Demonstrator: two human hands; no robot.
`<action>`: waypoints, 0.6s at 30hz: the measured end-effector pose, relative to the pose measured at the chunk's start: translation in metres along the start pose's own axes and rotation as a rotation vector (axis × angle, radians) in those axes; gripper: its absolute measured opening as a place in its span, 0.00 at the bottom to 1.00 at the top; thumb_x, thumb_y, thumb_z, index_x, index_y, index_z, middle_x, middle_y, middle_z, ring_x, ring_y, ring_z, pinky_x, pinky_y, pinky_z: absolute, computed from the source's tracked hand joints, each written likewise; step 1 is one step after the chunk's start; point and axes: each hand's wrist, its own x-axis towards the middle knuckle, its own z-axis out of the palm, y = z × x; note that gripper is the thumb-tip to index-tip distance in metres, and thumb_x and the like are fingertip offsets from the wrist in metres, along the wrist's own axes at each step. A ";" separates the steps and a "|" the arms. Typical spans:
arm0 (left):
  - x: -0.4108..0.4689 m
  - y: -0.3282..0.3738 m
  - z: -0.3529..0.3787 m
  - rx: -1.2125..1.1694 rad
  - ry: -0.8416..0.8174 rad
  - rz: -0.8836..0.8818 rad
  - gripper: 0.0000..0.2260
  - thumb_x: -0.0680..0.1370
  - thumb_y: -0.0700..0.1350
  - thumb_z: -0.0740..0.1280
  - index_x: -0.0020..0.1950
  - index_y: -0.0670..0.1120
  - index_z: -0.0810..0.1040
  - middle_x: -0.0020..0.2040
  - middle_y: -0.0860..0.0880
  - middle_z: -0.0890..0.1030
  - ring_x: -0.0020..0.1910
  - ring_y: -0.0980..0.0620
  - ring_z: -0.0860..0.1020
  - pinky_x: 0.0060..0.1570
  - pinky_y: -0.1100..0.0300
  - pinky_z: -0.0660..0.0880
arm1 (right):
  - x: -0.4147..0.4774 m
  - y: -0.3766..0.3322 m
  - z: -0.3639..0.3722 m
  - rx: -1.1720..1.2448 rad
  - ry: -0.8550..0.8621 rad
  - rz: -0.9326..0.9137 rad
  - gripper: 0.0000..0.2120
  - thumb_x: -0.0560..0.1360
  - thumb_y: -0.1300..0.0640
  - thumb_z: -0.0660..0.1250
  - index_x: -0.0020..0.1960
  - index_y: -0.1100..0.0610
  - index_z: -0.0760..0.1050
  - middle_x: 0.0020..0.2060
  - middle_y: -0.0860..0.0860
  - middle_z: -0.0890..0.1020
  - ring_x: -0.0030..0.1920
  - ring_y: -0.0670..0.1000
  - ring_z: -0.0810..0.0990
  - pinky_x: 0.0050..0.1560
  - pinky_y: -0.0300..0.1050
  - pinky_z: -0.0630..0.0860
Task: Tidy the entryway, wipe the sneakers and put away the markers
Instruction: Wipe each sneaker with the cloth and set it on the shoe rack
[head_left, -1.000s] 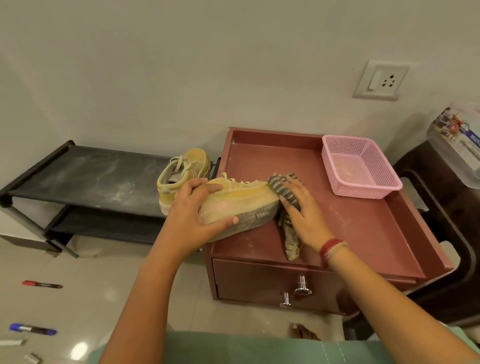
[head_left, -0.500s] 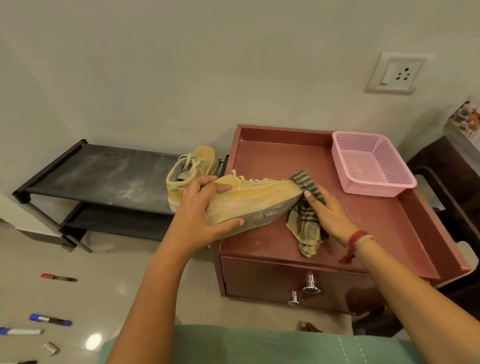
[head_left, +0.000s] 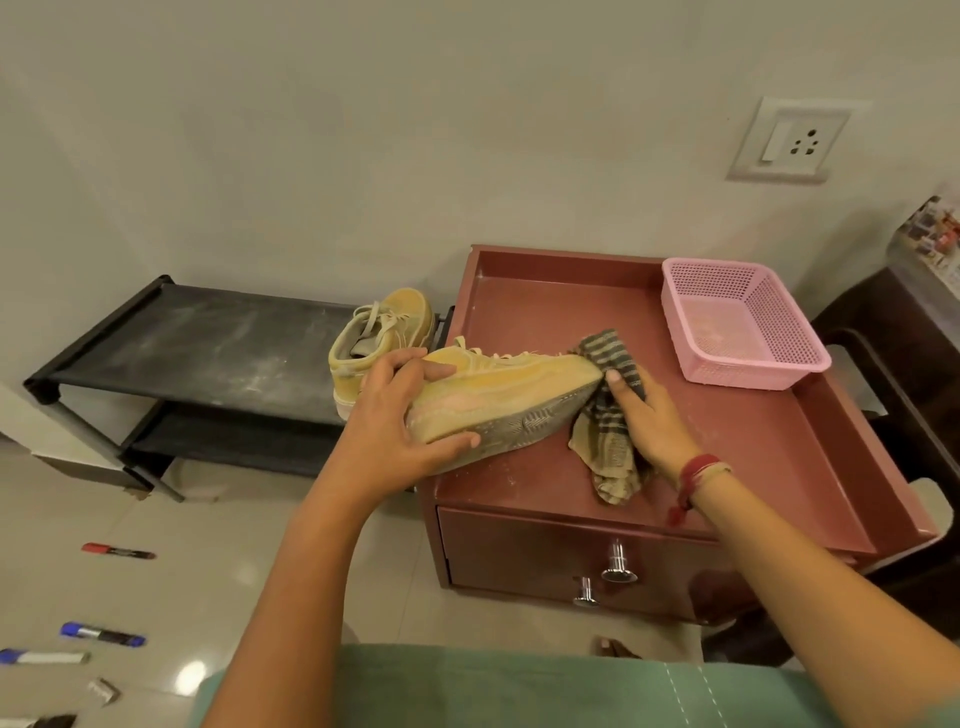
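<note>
My left hand grips the heel end of a yellow sneaker, tilted with its sole toward me over the front left corner of the red cabinet. My right hand clutches a striped cloth against the toe. The other sneaker sits on the black rack, beside the cabinet. A pink basket stands at the cabinet's far right. A red marker and a blue marker lie on the floor at left.
</note>
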 end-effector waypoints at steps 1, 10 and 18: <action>-0.001 0.000 0.000 0.000 -0.002 0.001 0.31 0.61 0.66 0.70 0.62 0.59 0.71 0.66 0.56 0.63 0.69 0.57 0.61 0.65 0.57 0.63 | 0.002 -0.001 -0.003 0.006 0.020 0.051 0.11 0.80 0.54 0.57 0.60 0.57 0.72 0.54 0.54 0.79 0.54 0.51 0.78 0.42 0.25 0.72; -0.014 -0.006 -0.011 -0.100 -0.028 -0.051 0.42 0.61 0.55 0.80 0.70 0.64 0.62 0.66 0.64 0.65 0.65 0.66 0.64 0.55 0.73 0.65 | -0.024 -0.065 0.023 0.069 0.241 -0.220 0.15 0.79 0.52 0.59 0.65 0.52 0.70 0.61 0.52 0.77 0.61 0.49 0.74 0.64 0.48 0.70; -0.013 0.026 -0.021 -0.290 0.126 0.026 0.45 0.61 0.51 0.78 0.72 0.61 0.59 0.63 0.59 0.74 0.64 0.62 0.73 0.58 0.58 0.76 | -0.065 -0.099 0.082 -0.543 -0.187 -0.740 0.20 0.77 0.44 0.57 0.69 0.41 0.66 0.71 0.46 0.65 0.74 0.50 0.55 0.72 0.65 0.47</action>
